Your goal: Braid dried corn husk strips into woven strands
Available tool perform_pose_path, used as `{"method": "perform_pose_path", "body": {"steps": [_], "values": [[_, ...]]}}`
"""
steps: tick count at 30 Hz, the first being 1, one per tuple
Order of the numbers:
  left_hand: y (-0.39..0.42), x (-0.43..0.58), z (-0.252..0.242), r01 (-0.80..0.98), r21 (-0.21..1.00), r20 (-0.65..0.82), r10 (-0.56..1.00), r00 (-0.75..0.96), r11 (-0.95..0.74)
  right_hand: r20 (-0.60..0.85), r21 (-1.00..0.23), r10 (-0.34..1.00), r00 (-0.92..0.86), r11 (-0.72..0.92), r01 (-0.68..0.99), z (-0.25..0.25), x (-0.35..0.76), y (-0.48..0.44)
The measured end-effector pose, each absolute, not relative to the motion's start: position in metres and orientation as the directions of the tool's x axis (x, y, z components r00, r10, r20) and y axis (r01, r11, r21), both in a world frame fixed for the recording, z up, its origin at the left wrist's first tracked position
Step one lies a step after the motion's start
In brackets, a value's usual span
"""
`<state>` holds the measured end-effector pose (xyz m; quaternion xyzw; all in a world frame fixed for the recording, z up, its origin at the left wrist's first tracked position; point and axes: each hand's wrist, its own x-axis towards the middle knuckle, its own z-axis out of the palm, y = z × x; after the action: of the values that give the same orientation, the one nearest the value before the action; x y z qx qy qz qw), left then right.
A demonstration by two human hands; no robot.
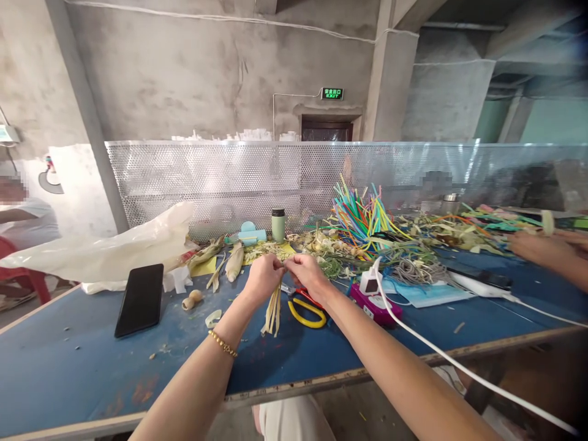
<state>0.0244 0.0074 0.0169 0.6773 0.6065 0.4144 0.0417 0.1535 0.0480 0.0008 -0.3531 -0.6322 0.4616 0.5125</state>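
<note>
Pale dry strips are held over a blue table.
The strips are pinched in the fingertips of the left hand and hang near the middle of the table's front edge. The right hand is held close beside it, fingers bent in; whether the strips are gripped there too cannot be told. Scissors are seen just beside the strips, a black phone is laid toward the left edge, and a green cup is set by the back edge.

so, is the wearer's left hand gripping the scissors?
No, the scissors lie on the blue table, while pale strips hang at the left hand.
</note>
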Motion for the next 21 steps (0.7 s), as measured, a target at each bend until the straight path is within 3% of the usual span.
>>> {"method": "perform_pose_path", "body": {"steps": [9, 13, 17, 21], "values": [[0.01, 0.019, 0.018, 0.806, 0.487, 0.565, 0.825, 0.001, -0.335, 0.353, -0.929, 0.893, -0.278, 0.371, 0.012, 0.003, 0.157, 0.048], [0.011, 0.015, 0.021, 0.658, 0.676, 0.48, 0.876, -0.053, -0.331, 0.435, -0.87, 0.846, -0.309, 0.483, 0.099, 0.003, 0.159, 0.049], [0.013, 0.013, 0.021, 0.358, 0.917, 0.235, 0.964, -0.125, -0.177, 0.506, -0.792, 0.796, -0.332, 0.582, 0.186, 0.001, 0.159, 0.053], [0.012, 0.013, 0.023, 0.22, 0.97, 0.133, 0.984, -0.123, -0.103, 0.538, -0.752, 0.782, -0.315, 0.614, 0.239, -0.002, 0.159, 0.058]]}}
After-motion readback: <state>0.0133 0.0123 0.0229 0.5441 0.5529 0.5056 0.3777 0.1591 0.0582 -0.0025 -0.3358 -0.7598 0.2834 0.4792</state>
